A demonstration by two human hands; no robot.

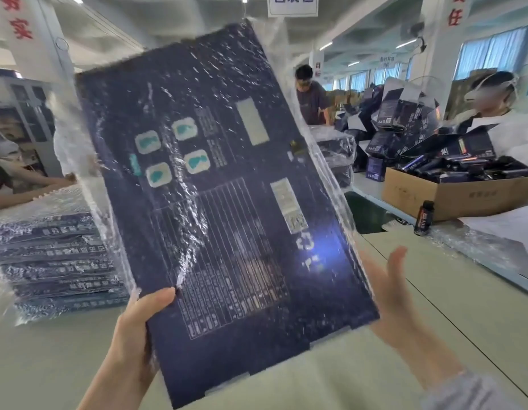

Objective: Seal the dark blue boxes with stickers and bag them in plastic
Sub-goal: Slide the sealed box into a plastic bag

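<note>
At the left of the frame, a stack of bagged boxes lies on the pale desk. In the centre, a worker holds a flat dark blue box up off the desk, tilted, its upper part inside a clear plastic bag while its bottom edge sticks out bare. The left hand grips the lower left edge, thumb across the printed face. The right hand is wide open with straight fingers at the lower right edge; whether it touches is unclear. The box looks light and stiff and the film thin and slippery, so the bare edges seem the surest hold. At right, a small bottle stands near a carton of dark goods.
</note>
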